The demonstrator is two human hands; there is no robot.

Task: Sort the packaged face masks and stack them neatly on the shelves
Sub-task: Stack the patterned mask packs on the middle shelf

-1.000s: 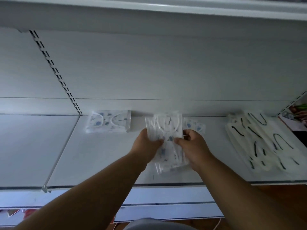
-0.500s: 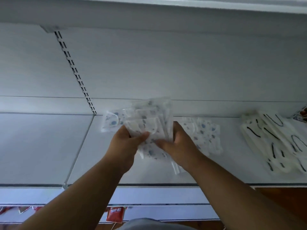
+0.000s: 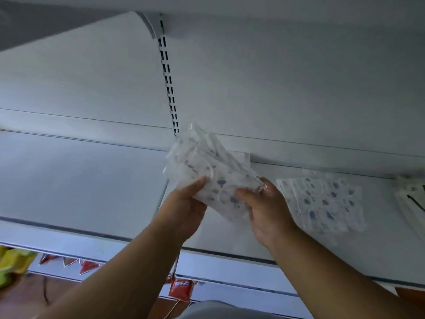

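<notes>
A bundle of clear-wrapped white face masks with blue prints (image 3: 207, 173) is held up above the white shelf (image 3: 80, 192), near its dividing upright. My left hand (image 3: 184, 210) grips the bundle's lower left edge, thumb on top. My right hand (image 3: 266, 208) grips its lower right side, fingers curled round it. A loose pile of the same blue-print masks (image 3: 322, 203) lies flat on the shelf to the right. At the far right edge lies a pile of cream masks with black ear loops (image 3: 411, 199), mostly cut off. Behind the held bundle a corner of another pack (image 3: 243, 157) shows.
A slotted upright strip (image 3: 169, 88) runs up the shelf's back wall. An upper shelf (image 3: 253, 14) hangs overhead. Below the front edge hang red price tags (image 3: 180, 290) and yellow-green packets (image 3: 13, 263) at the far left.
Both hands lifted the blue-print bundle off the shelf and carried it left toward the upright. My view swung left, so the cream masks slid to the right edge.
</notes>
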